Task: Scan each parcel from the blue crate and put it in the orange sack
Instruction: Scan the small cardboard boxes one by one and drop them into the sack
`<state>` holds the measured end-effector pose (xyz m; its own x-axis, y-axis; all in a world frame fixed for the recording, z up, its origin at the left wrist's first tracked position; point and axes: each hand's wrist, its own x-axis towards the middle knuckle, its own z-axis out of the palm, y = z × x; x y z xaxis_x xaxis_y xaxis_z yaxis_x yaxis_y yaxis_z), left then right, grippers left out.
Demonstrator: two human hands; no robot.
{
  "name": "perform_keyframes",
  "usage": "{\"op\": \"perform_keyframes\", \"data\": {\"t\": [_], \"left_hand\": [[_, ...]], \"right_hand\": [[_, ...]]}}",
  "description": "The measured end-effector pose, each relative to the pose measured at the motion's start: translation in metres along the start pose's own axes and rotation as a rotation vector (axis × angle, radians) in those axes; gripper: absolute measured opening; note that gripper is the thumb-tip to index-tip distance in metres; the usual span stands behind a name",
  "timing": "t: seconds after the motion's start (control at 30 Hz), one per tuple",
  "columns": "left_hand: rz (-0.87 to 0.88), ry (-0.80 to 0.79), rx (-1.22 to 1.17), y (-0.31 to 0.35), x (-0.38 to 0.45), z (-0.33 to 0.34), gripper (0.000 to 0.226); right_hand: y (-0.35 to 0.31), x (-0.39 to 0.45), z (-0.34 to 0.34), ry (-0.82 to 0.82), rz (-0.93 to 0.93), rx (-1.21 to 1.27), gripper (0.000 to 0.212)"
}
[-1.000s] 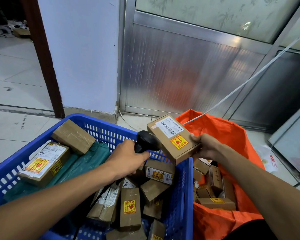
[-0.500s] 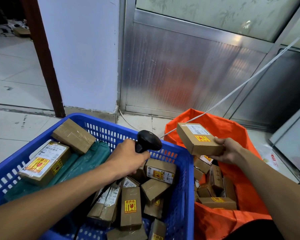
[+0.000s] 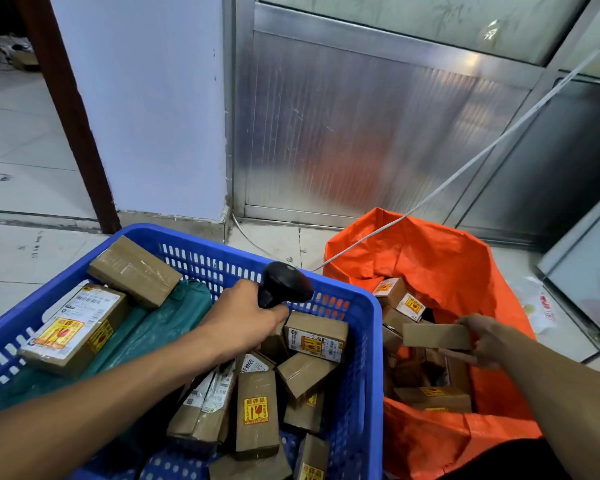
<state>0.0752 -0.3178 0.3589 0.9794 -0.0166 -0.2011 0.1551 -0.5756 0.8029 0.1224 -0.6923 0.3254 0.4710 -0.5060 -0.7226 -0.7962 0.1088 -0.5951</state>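
The blue crate (image 3: pixel 371 358) in front of me holds several brown cardboard parcels and green mailer bags (image 3: pixel 153 327). My left hand (image 3: pixel 239 323) grips a black barcode scanner (image 3: pixel 284 284) over the crate's right side. To the right stands the orange sack (image 3: pixel 447 265), open, with several parcels inside. My right hand (image 3: pixel 482 341) holds a plain brown parcel (image 3: pixel 435 336) low inside the sack's mouth, just above the parcels lying there. Thumb and fingers clasp its right end.
A white cable (image 3: pixel 465 168) runs from the scanner up to the right across a metal-panelled wall (image 3: pixel 361 133). A white pillar (image 3: pixel 146 105) and a dark door frame (image 3: pixel 70 116) stand behind the crate. Tiled floor (image 3: pixel 21 168) lies to the left.
My right hand has carried the parcel from beside the scanner over the crate's edge, rightward and down into the orange sack. The left hand with the scanner has stayed in place.
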Motion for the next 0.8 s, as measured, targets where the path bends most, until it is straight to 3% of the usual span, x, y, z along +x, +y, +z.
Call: {"op": "perform_keyframes", "data": {"t": [0.27, 0.57, 0.63, 0.8], "left_hand": [[-0.006, -0.001, 0.038, 0.003, 0.004, 0.008, 0.019], [-0.018, -0.008, 0.021, 0.001, 0.003, 0.009, 0.022], [-0.016, -0.003, 0.025, 0.000, 0.003, 0.009, 0.022], [-0.004, -0.001, 0.030, 0.001, 0.003, 0.007, 0.019]], "right_hand": [[0.001, 0.010, -0.004, 0.073, -0.005, -0.112, 0.043], [0.004, 0.020, 0.005, 0.013, -0.055, -0.264, 0.022], [0.004, 0.024, 0.004, 0.040, -0.064, -0.298, 0.006], [-0.007, 0.031, 0.008, 0.158, -0.258, -0.463, 0.012]]}}
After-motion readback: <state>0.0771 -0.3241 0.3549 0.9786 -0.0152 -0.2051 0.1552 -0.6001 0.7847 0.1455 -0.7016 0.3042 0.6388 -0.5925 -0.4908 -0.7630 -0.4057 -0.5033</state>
